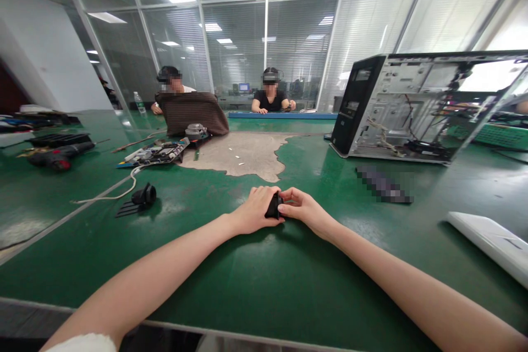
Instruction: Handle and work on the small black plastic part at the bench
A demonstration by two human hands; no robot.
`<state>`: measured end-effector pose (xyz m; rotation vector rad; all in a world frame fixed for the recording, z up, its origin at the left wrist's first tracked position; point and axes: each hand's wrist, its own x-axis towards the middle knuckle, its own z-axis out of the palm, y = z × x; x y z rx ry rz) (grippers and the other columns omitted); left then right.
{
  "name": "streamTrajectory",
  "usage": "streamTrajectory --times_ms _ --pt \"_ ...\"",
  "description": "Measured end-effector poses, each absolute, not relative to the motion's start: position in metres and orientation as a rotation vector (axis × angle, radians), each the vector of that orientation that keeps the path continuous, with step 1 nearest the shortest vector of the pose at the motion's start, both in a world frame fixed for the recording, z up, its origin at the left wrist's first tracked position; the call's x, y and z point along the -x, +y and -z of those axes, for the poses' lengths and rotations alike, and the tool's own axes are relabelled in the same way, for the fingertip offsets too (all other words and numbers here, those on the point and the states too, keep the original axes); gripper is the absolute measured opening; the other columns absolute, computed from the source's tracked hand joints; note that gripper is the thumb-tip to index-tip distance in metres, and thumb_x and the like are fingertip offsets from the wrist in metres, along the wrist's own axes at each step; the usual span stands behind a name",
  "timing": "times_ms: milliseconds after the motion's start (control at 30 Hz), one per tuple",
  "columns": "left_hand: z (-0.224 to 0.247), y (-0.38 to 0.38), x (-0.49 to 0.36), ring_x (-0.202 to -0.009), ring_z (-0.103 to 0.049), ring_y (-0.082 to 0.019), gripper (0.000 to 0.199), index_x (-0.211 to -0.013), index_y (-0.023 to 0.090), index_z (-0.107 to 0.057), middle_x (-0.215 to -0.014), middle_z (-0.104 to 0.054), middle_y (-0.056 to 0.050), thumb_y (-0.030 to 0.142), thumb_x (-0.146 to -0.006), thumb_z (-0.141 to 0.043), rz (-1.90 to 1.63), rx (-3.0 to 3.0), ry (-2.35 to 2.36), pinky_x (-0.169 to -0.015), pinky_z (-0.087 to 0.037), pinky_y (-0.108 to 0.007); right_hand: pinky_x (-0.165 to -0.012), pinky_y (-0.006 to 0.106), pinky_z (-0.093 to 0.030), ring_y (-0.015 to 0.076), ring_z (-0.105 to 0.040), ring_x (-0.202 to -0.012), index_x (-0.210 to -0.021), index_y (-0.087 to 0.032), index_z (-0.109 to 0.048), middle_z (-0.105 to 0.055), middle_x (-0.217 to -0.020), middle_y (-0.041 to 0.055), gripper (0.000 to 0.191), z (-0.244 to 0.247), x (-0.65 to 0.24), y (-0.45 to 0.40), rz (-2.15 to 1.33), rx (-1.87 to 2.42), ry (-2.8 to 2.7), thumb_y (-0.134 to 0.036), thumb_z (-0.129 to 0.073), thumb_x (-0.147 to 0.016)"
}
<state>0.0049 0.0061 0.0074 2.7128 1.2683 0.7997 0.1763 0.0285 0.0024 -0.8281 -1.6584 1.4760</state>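
A small black plastic part (pixel 273 207) is held between my hands, a little above the green tabletop at the middle of the head view. My left hand (pixel 256 210) wraps around its left side and covers much of it. The fingertips and thumb of my right hand (pixel 304 210) pinch its right end. What kind of part it is, I cannot make out. Left of my hands, another black plastic piece (pixel 142 197) with a round end and flat prongs lies on the table (pixel 264 286).
An opened computer case (pixel 363 107) stands at the right, near a blurred dark object (pixel 383 184) and a white slab (pixel 490 242). Back left are a circuit board (pixel 159 154), a white cable (pixel 105 198), a power tool (pixel 61 157) and a brown chair back (pixel 192 110). Two people sit opposite.
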Motion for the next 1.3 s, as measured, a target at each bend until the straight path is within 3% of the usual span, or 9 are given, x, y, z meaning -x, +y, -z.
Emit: streamTrajectory --times_ms 200,433,600,800,1300 --pt "-0.007 0.007 -0.005 -0.095 -0.045 -0.024 0.057 -0.114 0.018 -0.030 -0.105 -0.049 -0.008 0.043 -0.071 -0.058 -0.792 -2.712 1.239 -0.081 -0.032 -0.037 -0.067 0.029 -0.047 0.0135 -0.057 -0.072 -0.083 -0.017 -0.050 -0.056 -0.084 0.0009 0.029 -0.002 -0.175 0.026 -1.368 0.851 -1.718 -0.030 -0.067 -0.063" --pt "-0.006 0.008 -0.005 -0.093 -0.046 -0.023 0.053 -0.111 0.020 -0.032 -0.103 -0.050 -0.007 0.041 -0.071 -0.059 -0.815 -2.707 1.228 -0.080 -0.032 -0.035 -0.073 0.030 -0.048 0.0169 -0.054 -0.091 -0.087 -0.020 -0.047 -0.053 -0.091 0.0012 0.024 0.001 -0.176 0.015 -1.171 0.791 -1.832 -0.029 -0.061 -0.070" --pt "-0.005 0.008 -0.005 -0.095 -0.046 -0.023 0.056 -0.112 0.019 -0.031 -0.104 -0.050 -0.007 0.043 -0.070 -0.060 -0.831 -2.711 1.235 -0.081 -0.032 -0.036 -0.071 0.030 -0.047 0.0132 -0.054 -0.078 -0.085 -0.020 -0.046 -0.053 -0.084 0.0001 0.015 0.004 -0.175 0.019 -1.148 0.787 -1.838 -0.034 -0.049 -0.079" --pt "-0.005 0.009 -0.006 -0.095 -0.046 -0.023 0.057 -0.113 0.019 -0.032 -0.104 -0.050 -0.007 0.043 -0.069 -0.061 -0.827 -2.707 1.245 -0.082 -0.032 -0.036 -0.075 0.032 -0.046 0.0142 -0.052 -0.083 -0.094 -0.020 -0.044 -0.052 -0.090 0.0027 0.021 0.005 -0.175 0.024 -1.180 0.819 -1.872 -0.034 -0.048 -0.080" --pt "-0.005 0.008 -0.006 -0.095 -0.046 -0.024 0.057 -0.112 0.019 -0.032 -0.105 -0.050 -0.007 0.041 -0.069 -0.061 -0.844 -2.716 1.243 -0.082 -0.032 -0.036 -0.064 0.026 -0.045 0.0100 -0.049 -0.069 -0.086 -0.021 -0.040 -0.048 -0.079 -0.0017 0.015 0.001 -0.174 0.017 -1.138 0.769 -1.882 -0.035 -0.044 -0.082"
